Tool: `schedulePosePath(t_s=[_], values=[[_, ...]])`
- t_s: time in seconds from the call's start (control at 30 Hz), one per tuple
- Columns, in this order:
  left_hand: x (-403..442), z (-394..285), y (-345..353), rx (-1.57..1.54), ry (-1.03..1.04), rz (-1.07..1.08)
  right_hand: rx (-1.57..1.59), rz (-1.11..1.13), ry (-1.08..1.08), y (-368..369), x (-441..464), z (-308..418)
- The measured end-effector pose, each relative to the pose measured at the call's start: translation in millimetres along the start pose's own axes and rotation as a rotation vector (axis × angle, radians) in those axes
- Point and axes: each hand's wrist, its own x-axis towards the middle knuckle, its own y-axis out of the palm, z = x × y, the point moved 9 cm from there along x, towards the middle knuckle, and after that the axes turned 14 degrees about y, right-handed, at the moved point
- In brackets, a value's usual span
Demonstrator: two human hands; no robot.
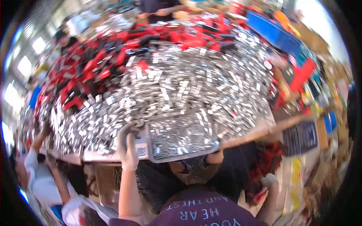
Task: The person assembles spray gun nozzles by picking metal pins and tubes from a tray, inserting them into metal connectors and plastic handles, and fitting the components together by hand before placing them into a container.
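My left hand (128, 147), in a pale glove with dark fingers, is raised at the table's front edge beside a clear plastic tray (151, 152). Its fingers are apart and slightly bent, with nothing visible in them. The tray, full of small shiny metal pieces (181, 132), sits at the front of a large heap of the same pieces (196, 83). Low on the right, below the table edge, hangs my gloved right hand (268, 180), close to red and black items (260, 169). Blur hides its fingers and anything in them.
Red and black tool-like parts (98, 64) pile up along the heap's back and left. A blue bin (273, 32) stands at the back right. Other people work at the far side (160, 9) and at the left (45, 184). A dark crate (300, 138) is at the right.
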Motion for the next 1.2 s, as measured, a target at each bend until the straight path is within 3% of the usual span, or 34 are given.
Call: schedulePosePath(t_s=[0.03,0.1,0.17,0.23,0.3,0.37,0.43,0.47,0.5,0.57,0.7,0.73,0.77,0.83,0.93,1.07,1.2], values=[[-4,21,-8,-0.043,-0.080,-0.051,0.060,-0.146,-0.014,-43,-4,12],[-19,67,-21,-0.004,-0.250,-0.120,0.470,-0.323,-0.115,-165,-73,70],[-17,58,-15,0.178,-0.144,-0.124,0.882,-0.661,-0.379,-226,-104,107],[-32,71,0,0.384,-0.128,-0.011,1.238,-0.833,-0.681,-256,-150,157],[-29,64,17,0.349,-0.112,0.094,1.109,-1.032,-0.840,-253,-180,213],[-29,67,15,0.411,-0.206,0.139,1.158,-0.951,-0.992,-236,-196,274],[-29,72,15,0.441,-0.233,0.182,0.783,-0.888,-0.858,-229,-202,318],[-29,72,15,0.456,-0.236,0.195,0.992,-0.710,-0.948,-230,-187,317],[-29,71,13,0.462,-0.225,0.186,1.032,-0.749,-0.980,-230,-188,314],[-29,72,13,0.471,-0.248,0.194,0.849,-0.813,-0.975,-228,-196,318],[-33,81,16,0.507,-0.297,0.239,0.911,-0.596,-0.929,-215,-163,320],[-32,74,13,0.458,-0.286,0.147,0.913,-0.789,-0.976,-223,-180,318],[-34,75,14,0.469,-0.284,0.191,0.926,-0.979,-1.012,-228,-198,312],[-32,69,13,0.406,-0.194,0.173,0.964,-0.840,-0.984,-223,-188,313],[-32,75,16,0.426,-0.231,0.239,0.978,-0.900,-1.077,-229,-209,311],[-32,79,17,0.399,-0.298,0.285,1.103,-0.752,-1.050,-227,-205,312],[-34,84,19,0.389,-0.298,0.282,1.102,-0.799,-1.108,-236,-226,310]])
